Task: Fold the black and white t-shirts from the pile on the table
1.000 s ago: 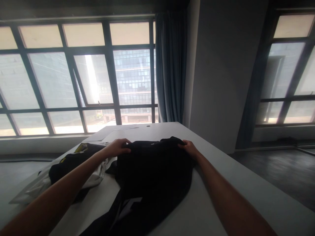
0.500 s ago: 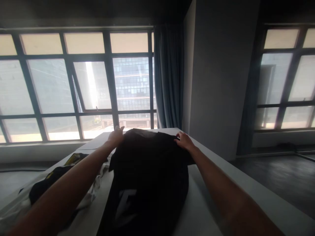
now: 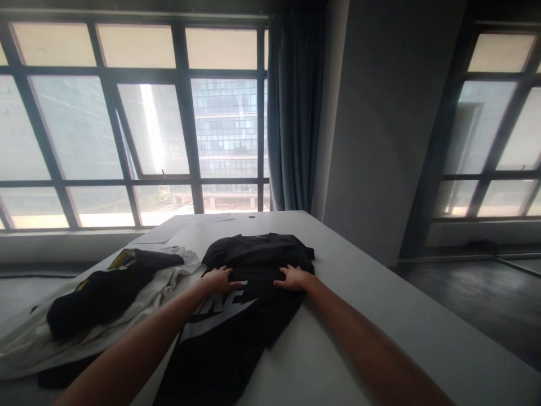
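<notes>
A black T-shirt (image 3: 253,256) with a large pale logo and lettering lies spread on the white table (image 3: 363,316), its collar end away from me. On the left part of the shirt rests my left hand (image 3: 220,279), fingers apart and laid flat near the lettering. My right hand (image 3: 293,278) lies on the right part in the same way, fingers spread. Neither hand grips the cloth. The shirt's lower end runs toward me between my forearms.
To the left lies a heap of clothes: a dark garment with yellow parts (image 3: 105,287) over a whitish garment (image 3: 29,347). Pale sheets (image 3: 169,230) lie at the far left of the table. Windows, a blue-grey curtain (image 3: 293,113) and a grey pillar (image 3: 380,124) stand beyond.
The black T-shirt, held up by its upper edge before, now lies on the table. My hands have let go of that edge and come down nearer to me, onto the cloth.
</notes>
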`<state>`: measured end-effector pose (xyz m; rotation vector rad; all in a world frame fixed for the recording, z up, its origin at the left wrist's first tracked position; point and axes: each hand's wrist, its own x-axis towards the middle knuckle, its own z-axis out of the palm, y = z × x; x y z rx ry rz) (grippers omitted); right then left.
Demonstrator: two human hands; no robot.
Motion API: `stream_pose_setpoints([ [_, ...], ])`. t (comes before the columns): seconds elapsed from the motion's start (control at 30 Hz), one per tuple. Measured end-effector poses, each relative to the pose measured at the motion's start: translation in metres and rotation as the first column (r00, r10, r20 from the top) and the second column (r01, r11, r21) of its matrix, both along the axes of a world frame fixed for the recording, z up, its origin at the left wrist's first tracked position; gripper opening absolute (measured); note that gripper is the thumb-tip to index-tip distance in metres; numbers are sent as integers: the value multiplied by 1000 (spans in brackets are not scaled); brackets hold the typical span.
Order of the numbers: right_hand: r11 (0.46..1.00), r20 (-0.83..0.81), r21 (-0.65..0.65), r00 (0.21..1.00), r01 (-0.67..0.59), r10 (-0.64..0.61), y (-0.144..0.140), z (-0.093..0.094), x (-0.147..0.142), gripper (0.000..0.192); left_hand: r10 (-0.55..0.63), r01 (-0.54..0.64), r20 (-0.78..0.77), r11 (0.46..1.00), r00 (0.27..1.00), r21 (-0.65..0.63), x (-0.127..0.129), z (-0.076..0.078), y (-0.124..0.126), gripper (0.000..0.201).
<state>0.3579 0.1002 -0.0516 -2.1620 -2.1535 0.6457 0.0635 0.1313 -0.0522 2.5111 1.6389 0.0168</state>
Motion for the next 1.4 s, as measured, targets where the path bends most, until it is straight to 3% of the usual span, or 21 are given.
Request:
stream_pose_setpoints([
  [0.17, 996, -42, 71, 997, -59, 62, 30, -6, 43, 87, 44, -44, 39, 999, 998, 12, -7, -22, 22, 83],
  [0.3, 982, -94, 174, 991, -79, 96, 62, -18, 66, 78, 62, -64, 49, 997, 997, 42, 3, -28, 50, 81],
  [0.5, 971, -222, 222, 965, -88, 139, 102, -29, 103, 82, 57, -60, 62, 997, 996, 48, 3, -25, 90, 79],
  [0.63, 972, -276, 215, 949, -94, 153, 103, -34, 134, 95, 31, -39, 105, 997, 994, 68, -10, -27, 96, 76],
  [0.77, 966, -295, 246, 942, -84, 157, 76, -35, 144, 94, -26, 13, 134, 995, 991, 100, -19, -32, 77, 66],
  [0.83, 950, -244, 312, 965, -14, 94, 52, -33, 140, 79, -32, 16, 125, 992, 992, 127, -18, -31, 59, 60],
  [0.93, 878, -81, 469, 994, 101, -71, 11, -28, 130, 49, -40, 1, 153, 968, 987, 250, -14, -23, 24, 54],
  [1.0, 848, -5, 516, 991, 117, -134, -13, -25, 124, 44, -77, 19, 192, 958, 978, 286, -13, -16, -1, 55],
  [1.17, 913, 54, 404, 995, 56, -85, -52, -17, 117, 42, -137, 133, 74, 989, 988, 60, -21, -15, -50, 70],
  [1.3, 906, 5, 404, 991, 122, -135, -69, -14, 124, 34, -133, 128, 103, 991, 986, 49, -34, -27, -69, 69],
  [1.4, 937, -113, 298, 982, 180, -152, -78, -7, 136, 27, -145, 143, 118, 989, 982, 30, -40, -28, -79, 66],
])
